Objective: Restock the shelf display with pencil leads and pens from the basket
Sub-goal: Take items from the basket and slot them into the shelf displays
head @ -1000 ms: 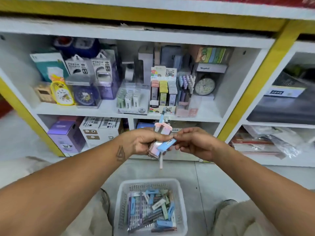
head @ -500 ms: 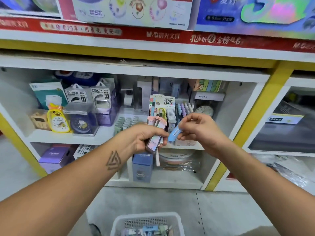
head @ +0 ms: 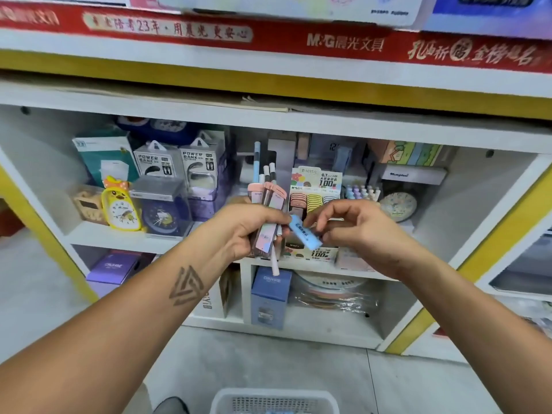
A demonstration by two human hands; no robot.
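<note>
My left hand (head: 239,228) grips a bundle of pink pencil lead cases and pens (head: 267,204); the pens stick up above my fist and one white end hangs below. My right hand (head: 349,225) pinches a light blue lead case (head: 304,231) between thumb and fingers, just right of the bundle. Both hands are raised in front of the lead display box (head: 316,186) on the middle shelf, which holds rows of pink, yellow and grey cases. The white basket (head: 274,398) sits on the floor at the bottom edge, its contents out of sight.
The white shelf (head: 125,240) holds clocks (head: 121,209), power bank boxes (head: 176,162) and a pen stand (head: 363,192). A blue box (head: 270,297) stands on the lower shelf. Yellow posts frame the shelf unit. Grey floor lies below.
The view tilted up, so the basket dropped to the bottom edge. Both hands rose with their items from near the lower shelf up to the lead display.
</note>
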